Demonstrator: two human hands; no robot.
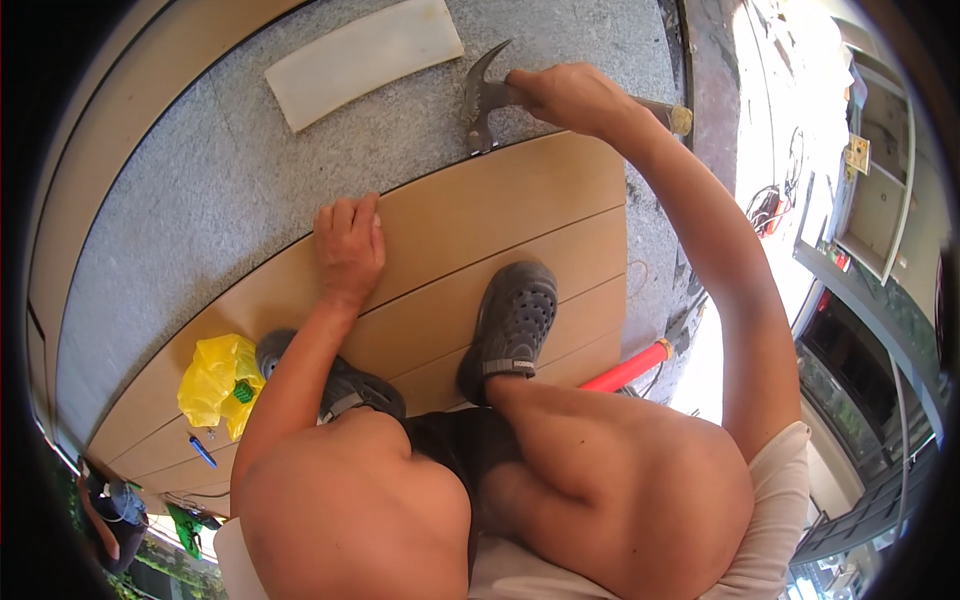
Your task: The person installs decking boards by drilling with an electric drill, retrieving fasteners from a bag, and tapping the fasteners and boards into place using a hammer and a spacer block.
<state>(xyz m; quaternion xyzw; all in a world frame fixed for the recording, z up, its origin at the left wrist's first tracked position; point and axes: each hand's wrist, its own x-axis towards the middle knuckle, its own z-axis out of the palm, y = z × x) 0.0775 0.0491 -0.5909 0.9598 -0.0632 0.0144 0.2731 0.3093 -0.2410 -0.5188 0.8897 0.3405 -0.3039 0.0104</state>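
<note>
My right hand (575, 98) is closed around a claw hammer (483, 98), gripping it close to its steel head. The hammer's striking end meets the far edge of the tan plank flooring (500, 190), where a small metal piece (484, 151) shows. Its handle end sticks out to the right beyond my wrist. My left hand (349, 240) lies on the same plank edge, fingers bent slightly toward the grey floor, with nothing visible in it. My feet in dark clogs (515, 315) stand on the planks.
Beyond the planks, a pale rectangular slab (365, 60) lies on the grey floor (240, 150). At left are a yellow plastic bag (215, 380) and a blue pen-like item (202, 450). A red tube (630, 367) lies at right. Cables (775, 205) and a cabinet frame (880, 190) stand farther right.
</note>
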